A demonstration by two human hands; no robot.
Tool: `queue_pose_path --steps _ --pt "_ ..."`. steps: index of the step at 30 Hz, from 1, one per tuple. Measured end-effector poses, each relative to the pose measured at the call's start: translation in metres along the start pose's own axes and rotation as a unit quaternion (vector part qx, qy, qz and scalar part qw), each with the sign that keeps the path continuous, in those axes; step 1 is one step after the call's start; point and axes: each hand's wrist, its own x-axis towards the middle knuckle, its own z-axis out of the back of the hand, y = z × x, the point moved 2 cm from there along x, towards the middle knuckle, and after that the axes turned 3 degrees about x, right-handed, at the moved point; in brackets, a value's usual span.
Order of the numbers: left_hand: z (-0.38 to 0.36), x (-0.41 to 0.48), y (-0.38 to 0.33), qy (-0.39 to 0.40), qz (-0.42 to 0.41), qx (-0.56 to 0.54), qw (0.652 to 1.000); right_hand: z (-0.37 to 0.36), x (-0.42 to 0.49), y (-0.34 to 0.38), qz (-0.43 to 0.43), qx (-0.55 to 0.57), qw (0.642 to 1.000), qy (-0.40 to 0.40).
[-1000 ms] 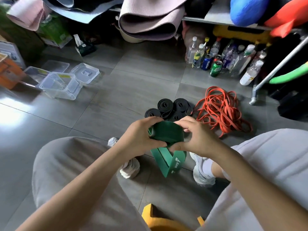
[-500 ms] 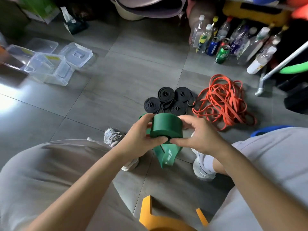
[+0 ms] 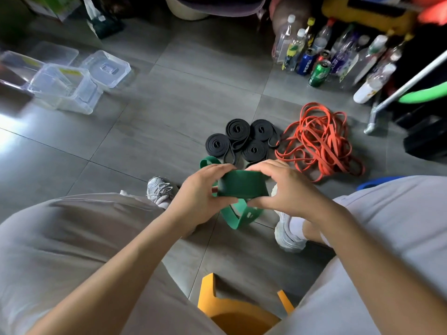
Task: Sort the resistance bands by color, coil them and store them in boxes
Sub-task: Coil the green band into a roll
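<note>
The green band [image 3: 242, 187] is held up above the floor [image 3: 169, 117], between the person's knees. It is mostly wound into a wide roll, with a short loose tail hanging under it. Both hands grip it: the left hand [image 3: 198, 194] curls round the roll's left end, and the right hand [image 3: 290, 189] pinches the right end, thumb below and fingers over the top. A green loop shows just behind the left hand; I cannot tell whether it belongs to this band. The step in hand looks to be coiling, nearly finished for this band. The next move likely calls for rolling in the tail while keeping the roll squeezed so it does not spring open. Just beyond the hands four black coils [image 3: 238, 139] lie together on the floor, with a tangled heap of orange bands [image 3: 319, 143] touching them on the right, not yet coiled. The clear boxes [image 3: 65, 90] stand well apart at far left, apparently with no bands in them.
</note>
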Motion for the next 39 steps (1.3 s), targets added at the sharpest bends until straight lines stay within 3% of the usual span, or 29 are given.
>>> queue_pose_path --steps 4,7,10,11,13,15,16,19,21,25,28,31,36,39 --pt "0.005 -0.007 -0.001 -0.046 0.052 -0.182 0.981 0.007 -0.007 -0.009 -0.019 0.106 0.994 0.001" --pt "0.004 -0.011 0.000 -0.006 0.047 -0.392 0.919 0.007 -0.008 -0.002 0.011 0.251 0.968 -0.020" --pt "0.003 -0.011 0.001 0.033 0.067 -0.472 0.878 0.005 -0.008 0.005 0.030 0.334 0.942 -0.034" --pt "0.003 -0.010 0.002 0.042 0.078 -0.461 0.883 0.004 -0.008 0.005 0.024 0.330 0.943 -0.044" --pt "0.003 -0.008 0.001 0.047 0.073 -0.355 0.931 0.004 -0.009 0.003 0.001 0.303 0.951 -0.066" --pt "0.003 -0.006 0.000 0.035 0.023 -0.154 0.987 0.005 -0.011 0.005 -0.010 0.211 0.975 -0.068" --pt "0.003 -0.006 -0.003 0.030 -0.016 -0.049 0.998 0.002 -0.011 0.008 -0.012 0.147 0.987 -0.057" --pt "-0.004 -0.011 -0.009 0.036 -0.079 0.165 0.982 -0.009 -0.010 0.015 -0.021 0.011 0.999 -0.027" --pt "-0.006 -0.014 -0.007 0.019 -0.058 0.199 0.978 -0.017 -0.010 0.019 -0.009 -0.008 1.000 -0.020" --pt "0.000 -0.015 -0.004 -0.030 -0.003 0.065 0.997 -0.011 -0.014 0.027 -0.010 0.057 0.998 -0.040" --pt "0.013 -0.014 -0.016 -0.056 0.024 -0.076 0.995 0.007 -0.015 0.033 0.050 0.124 0.989 -0.070" --pt "0.027 -0.009 -0.034 -0.080 -0.001 -0.235 0.969 0.021 -0.013 0.033 0.095 0.170 0.978 -0.077" --pt "0.026 -0.002 -0.052 -0.055 0.000 -0.369 0.928 0.033 -0.011 0.033 0.097 0.304 0.946 -0.062" --pt "0.024 -0.003 -0.052 -0.028 0.013 -0.489 0.872 0.036 -0.014 0.035 0.096 0.336 0.936 -0.048"
